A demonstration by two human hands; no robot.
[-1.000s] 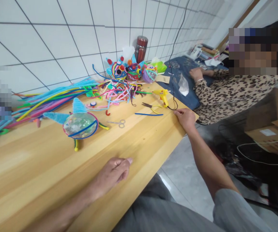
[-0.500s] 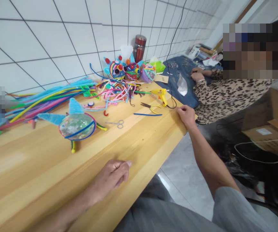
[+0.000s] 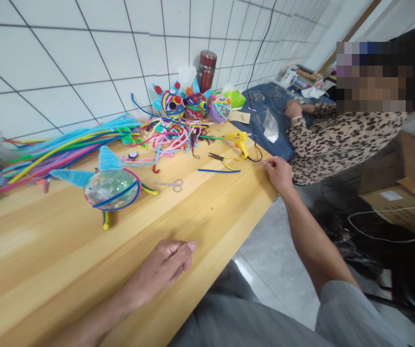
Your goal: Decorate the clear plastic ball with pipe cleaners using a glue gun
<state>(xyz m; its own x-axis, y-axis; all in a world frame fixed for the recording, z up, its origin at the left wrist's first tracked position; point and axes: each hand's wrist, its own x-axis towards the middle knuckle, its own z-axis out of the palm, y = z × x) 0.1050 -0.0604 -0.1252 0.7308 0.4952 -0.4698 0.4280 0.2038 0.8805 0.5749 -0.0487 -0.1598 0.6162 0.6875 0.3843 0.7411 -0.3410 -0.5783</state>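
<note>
One camera is looking from the wearer's head, forward and down on the table (image 3: 200,217), and is facing the wall (image 3: 99,62) at a slant. The left hand (image 3: 169,262) is appearing near, the right hand (image 3: 278,174) farther, the co-worker (image 3: 352,137) beyond.

The wall (image 3: 117,62) is white-tiled; the table (image 3: 171,212) wooden; the floor (image 3: 279,260) grey.

Before me the wooden table (image 3: 193,212) carries a clear figure (image 3: 110,190) with fuzzy blue points, scissors (image 3: 169,184), pliers (image 3: 222,158) and a yellow glue gun (image 3: 239,140). Toward the wall I see heaped pipe cleaners (image 3: 66,152) and three decorated balls (image 3: 195,107).
</note>
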